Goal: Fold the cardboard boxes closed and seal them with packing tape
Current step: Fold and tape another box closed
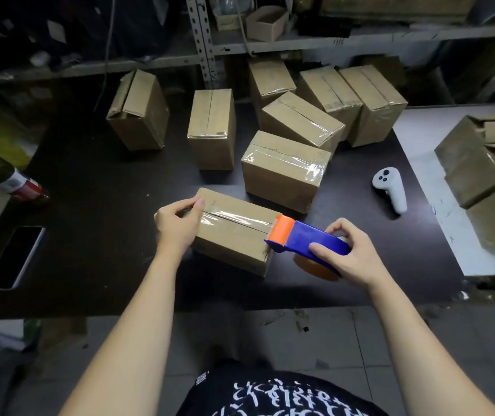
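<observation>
Taping step: the left hand (177, 225) grips the cardboard box (234, 235), and the right hand's (345, 253) fingers (320, 249) clasp the tape dispenser (303, 237) at the far edge; next, cutting the tape.

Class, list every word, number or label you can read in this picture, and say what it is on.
None can be read for certain.
Shirt: white lettering, too distorted to read.
Bottle: red and white label, blurred.
Shelf edge: dark scribble, too small.
Upright box: faint print, too small.
Tape dispenser in the right hand: no lettering shows.
Box held by the left hand: nothing legible.
</observation>
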